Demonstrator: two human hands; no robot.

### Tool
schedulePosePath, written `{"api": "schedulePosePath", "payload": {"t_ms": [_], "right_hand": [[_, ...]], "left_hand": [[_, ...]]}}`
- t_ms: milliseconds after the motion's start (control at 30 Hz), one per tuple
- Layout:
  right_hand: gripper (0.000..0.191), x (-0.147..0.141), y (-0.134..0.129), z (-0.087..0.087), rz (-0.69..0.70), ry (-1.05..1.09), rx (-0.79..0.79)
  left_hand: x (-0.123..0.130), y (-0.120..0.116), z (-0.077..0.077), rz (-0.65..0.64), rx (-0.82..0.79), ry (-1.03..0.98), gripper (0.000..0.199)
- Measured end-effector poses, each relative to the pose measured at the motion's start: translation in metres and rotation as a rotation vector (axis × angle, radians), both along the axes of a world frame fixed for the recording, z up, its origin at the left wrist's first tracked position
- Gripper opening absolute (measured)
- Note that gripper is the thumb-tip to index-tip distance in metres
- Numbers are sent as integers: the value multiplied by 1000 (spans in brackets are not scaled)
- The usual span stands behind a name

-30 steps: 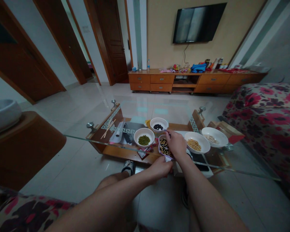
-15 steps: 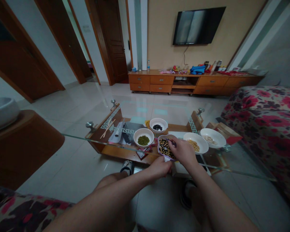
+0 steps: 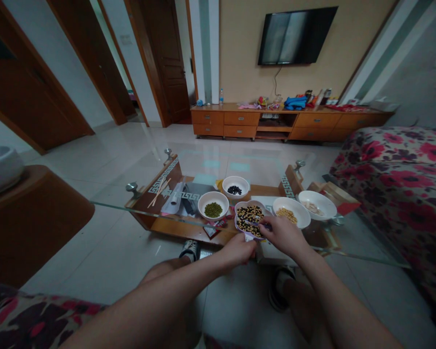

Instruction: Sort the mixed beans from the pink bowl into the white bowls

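Over the glass surface point(image 3: 261, 169), the spoon point(image 3: 253, 223) pinched in the right hand's point(image 3: 284, 235) grip has moved from the black-bean bowl point(image 3: 236, 181) into the mixed-bean bowl point(image 3: 237, 227) (apparently work's focus now), its near side clasped by the left hand point(image 3: 241, 248).

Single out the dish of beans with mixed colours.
The purple-rimmed dish held by the left hand: its black and yellow beans lie mixed, while the four white bowls each hold one colour.

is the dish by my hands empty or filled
Not empty: black and yellow beans spread across the dish; their depth isn't clear.
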State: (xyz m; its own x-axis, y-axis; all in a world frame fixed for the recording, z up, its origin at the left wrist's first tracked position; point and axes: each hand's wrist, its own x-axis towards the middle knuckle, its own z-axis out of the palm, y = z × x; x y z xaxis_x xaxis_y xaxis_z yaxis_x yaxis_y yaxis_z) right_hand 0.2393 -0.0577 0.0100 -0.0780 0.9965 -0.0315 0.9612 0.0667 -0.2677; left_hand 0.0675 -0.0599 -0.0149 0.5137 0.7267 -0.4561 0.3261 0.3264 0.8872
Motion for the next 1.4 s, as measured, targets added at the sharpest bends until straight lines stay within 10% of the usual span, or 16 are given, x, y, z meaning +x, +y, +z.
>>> {"api": "schedulePosePath", "payload": {"t_ms": [1400], "right_hand": [[29, -7, 1, -7, 75, 10, 10]], "left_hand": [[0, 0, 4, -12, 2, -8, 13]]}}
